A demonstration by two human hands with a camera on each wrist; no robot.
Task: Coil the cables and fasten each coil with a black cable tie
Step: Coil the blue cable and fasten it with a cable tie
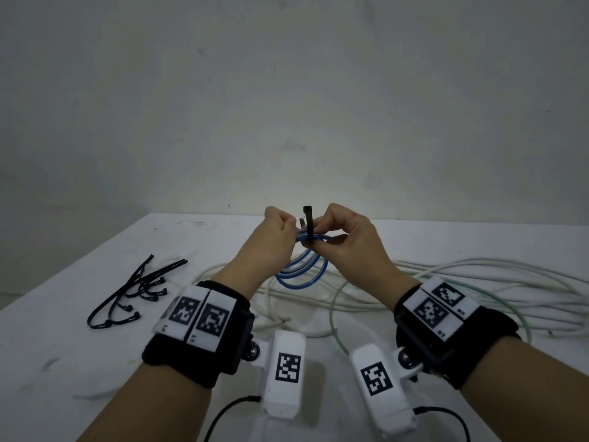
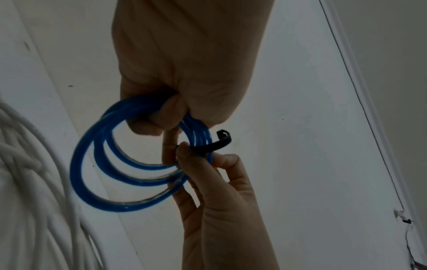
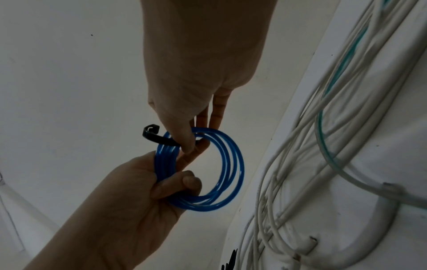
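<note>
We hold the blue coil point(image 1: 302, 266) up over the table point(image 1: 63, 346) — left hand point(image 1: 274, 231) gripping its loops, right hand point(image 1: 344, 234) pinching the black tie point(image 1: 308, 224) across them. Keep the loops bunched tight — thread the tail through the head squarely.
</note>
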